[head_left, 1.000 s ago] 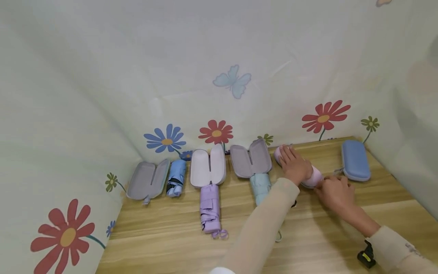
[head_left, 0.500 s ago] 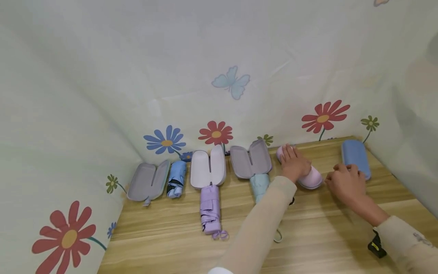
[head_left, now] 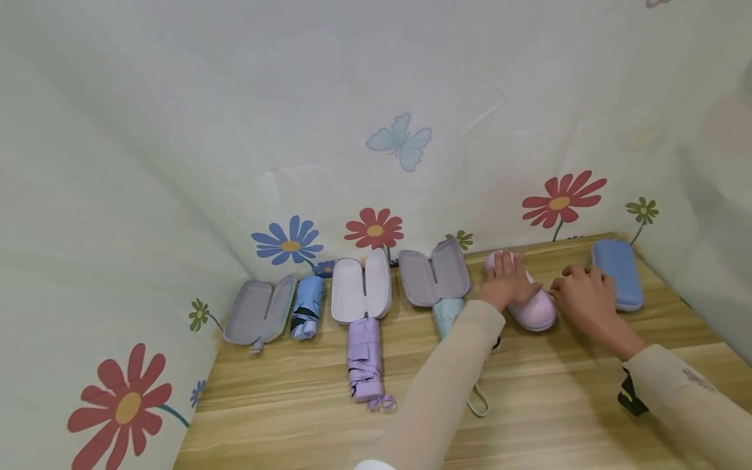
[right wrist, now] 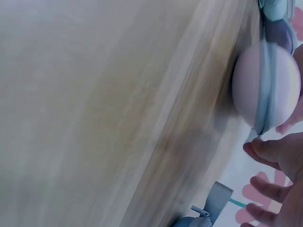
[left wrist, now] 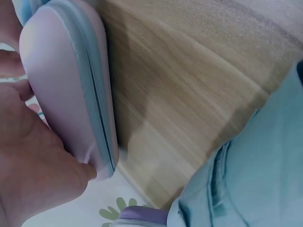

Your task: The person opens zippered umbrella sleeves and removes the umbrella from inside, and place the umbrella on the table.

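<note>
A pink zip case [head_left: 539, 314] with a grey-blue zip band lies closed on the table. My left hand [head_left: 506, 285] rests across its top, fingers straight and pressing it; in the left wrist view the same case [left wrist: 61, 71] stands beside the palm. At the case's right side, my right hand [head_left: 584, 297] pinches the zip pull [right wrist: 258, 135] between thumb and forefinger, as the right wrist view shows. Just beyond that hand lies a closed blue case [head_left: 619, 274]. To the left, a folded mint umbrella [head_left: 448, 313] is partly hidden behind my left sleeve.
Three open cases stand along the wall: a grey one [head_left: 249, 313], a white one [head_left: 348, 290] and another grey one [head_left: 418, 277]. Folded umbrellas, one blue [head_left: 308, 300] and one purple [head_left: 364, 359], lie near them on the wooden table [head_left: 282, 418].
My right hand drew away rightward from the pink case, then came back to its right side. The case has shifted slightly right and turned a little under my left hand.
</note>
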